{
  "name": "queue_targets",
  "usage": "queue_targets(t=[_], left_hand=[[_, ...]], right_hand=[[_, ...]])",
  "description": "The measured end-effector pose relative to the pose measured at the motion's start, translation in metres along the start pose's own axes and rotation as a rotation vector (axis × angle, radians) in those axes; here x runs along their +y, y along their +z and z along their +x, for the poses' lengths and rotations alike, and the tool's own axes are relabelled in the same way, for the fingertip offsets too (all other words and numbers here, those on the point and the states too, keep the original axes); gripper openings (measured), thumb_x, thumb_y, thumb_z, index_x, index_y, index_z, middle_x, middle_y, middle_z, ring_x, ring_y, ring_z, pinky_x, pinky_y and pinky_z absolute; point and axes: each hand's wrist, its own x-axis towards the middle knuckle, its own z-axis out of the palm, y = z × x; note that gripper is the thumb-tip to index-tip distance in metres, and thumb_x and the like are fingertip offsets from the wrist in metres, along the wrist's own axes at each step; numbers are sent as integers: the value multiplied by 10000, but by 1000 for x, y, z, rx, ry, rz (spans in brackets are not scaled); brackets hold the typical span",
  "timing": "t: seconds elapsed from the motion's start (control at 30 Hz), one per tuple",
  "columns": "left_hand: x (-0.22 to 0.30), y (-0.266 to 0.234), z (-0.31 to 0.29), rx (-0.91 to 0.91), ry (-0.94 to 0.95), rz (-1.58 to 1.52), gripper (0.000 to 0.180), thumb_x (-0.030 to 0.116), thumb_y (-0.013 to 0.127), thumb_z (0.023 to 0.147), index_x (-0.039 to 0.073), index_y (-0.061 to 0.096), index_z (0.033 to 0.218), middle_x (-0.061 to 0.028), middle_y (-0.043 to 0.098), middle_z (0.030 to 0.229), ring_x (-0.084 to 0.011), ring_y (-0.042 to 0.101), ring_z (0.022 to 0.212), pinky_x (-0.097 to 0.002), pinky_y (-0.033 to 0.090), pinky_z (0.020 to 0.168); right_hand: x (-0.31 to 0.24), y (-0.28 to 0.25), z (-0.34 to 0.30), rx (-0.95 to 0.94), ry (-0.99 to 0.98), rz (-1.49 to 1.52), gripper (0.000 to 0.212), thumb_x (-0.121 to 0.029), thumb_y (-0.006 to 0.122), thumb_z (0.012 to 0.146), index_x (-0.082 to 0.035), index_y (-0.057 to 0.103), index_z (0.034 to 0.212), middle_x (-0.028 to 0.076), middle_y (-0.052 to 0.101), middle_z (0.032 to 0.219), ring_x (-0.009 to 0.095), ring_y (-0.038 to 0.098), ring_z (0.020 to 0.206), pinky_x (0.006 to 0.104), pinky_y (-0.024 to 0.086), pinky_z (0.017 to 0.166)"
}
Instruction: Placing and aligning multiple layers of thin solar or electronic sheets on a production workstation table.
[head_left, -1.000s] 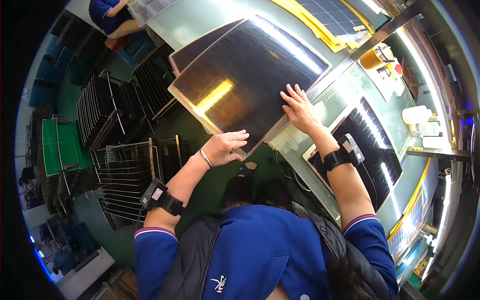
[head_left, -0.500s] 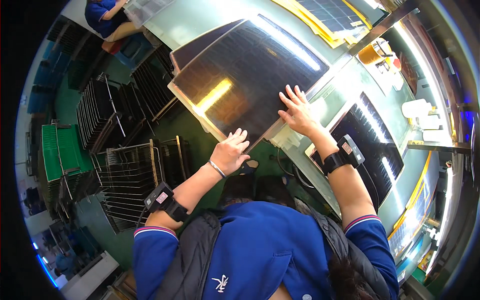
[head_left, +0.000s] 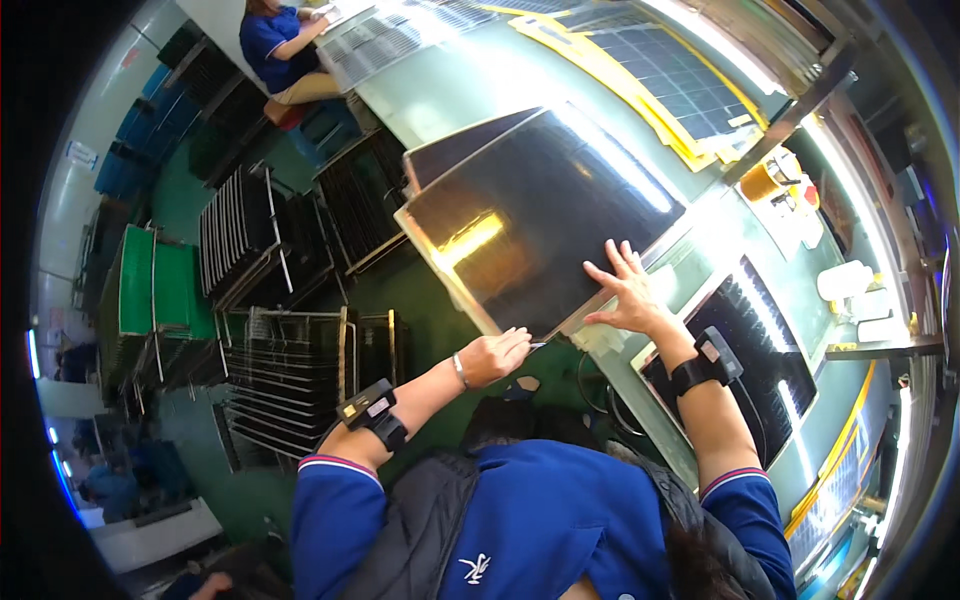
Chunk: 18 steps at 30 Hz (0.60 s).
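A: State the condition of each hand.

B: The left hand point(head_left: 492, 356) is closed, its fingers pinched on the near corner of the large dark rectangular glass-faced panel point(head_left: 545, 215); whether it holds a small tool at that corner cannot be determined. The right hand point(head_left: 625, 293) is open, fingers spread apart, palm flat on the near right edge of the same panel. Each forearm carries a black wrist-strapped device point(head_left: 372, 410).

A: Where is the panel located?

B: It lies on the long pale grey-green bench point(head_left: 480, 95), with its near left portion overhanging the bench edge above the green floor point(head_left: 420, 290). A strip of light reflects on its surface. A second dark panel shows just behind its far left edge.

A: What lies around it?

B: To the right, a dark gridded panel point(head_left: 755, 345) lies on the bench beside the right forearm. To the left, below the bench, metal racks of upright dark panels point(head_left: 285, 375) stand on the floor. Farther along the bench, yellow-bordered gridded sheets point(head_left: 660, 75) lie flat. At the far end, a seated person in a blue top point(head_left: 275, 40) is at the bench.
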Motion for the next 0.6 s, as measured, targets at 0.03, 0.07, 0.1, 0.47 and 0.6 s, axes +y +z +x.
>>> queue_targets(t=[0.03, 0.07, 0.1, 0.47, 0.6], left_hand=[[0, -3, -3, -2, -63, -40, 169, 78, 600, 791, -41, 581, 910, -165, 634, 989, -266, 645, 933, -337, 555, 784], [-1, -7, -3, -4, -119, -82, 158, 59, 630, 784, -25, 577, 906, -150, 637, 990, -257, 652, 914, -324, 564, 753], [1, -11, -1, 30, -109, -49, 161, 52, 644, 769, -18, 577, 898, -140, 638, 991, -254, 652, 912, -318, 565, 733], [1, -31, 21, 306, -607, -174, 98, 25, 671, 763, 42, 667, 859, -117, 687, 821, -242, 682, 755, -316, 549, 655], [-5, -59, 49, 335, -593, 3, 94, 36, 653, 764, 64, 656, 853, -81, 685, 855, -230, 673, 779, -312, 546, 665]], right_hand=[[4, 7, -1, 50, -45, 7, 859, -506, 804, 572, -249, 488, 1328, 245, 180, 1482, 473, 147, 1356, 515, 184, 1102], [-1, 5, 2, 18, -48, -21, 875, -511, 804, 571, -242, 477, 1337, 253, 186, 1477, 478, 143, 1355, 512, 176, 1105], [-3, 7, 4, 7, -58, 9, 887, -513, 804, 571, -239, 467, 1344, 255, 177, 1479, 478, 134, 1357, 514, 171, 1106], [0, 18, 4, -27, -46, 15, 949, -612, 742, 584, -226, 406, 1383, 259, 125, 1485, 476, 62, 1367, 537, 108, 1117], [-1, 42, 13, 137, 18, -67, 520, -434, 658, 782, -259, 547, 1259, 256, 286, 1429, 484, 216, 1321, 545, 212, 1083]])
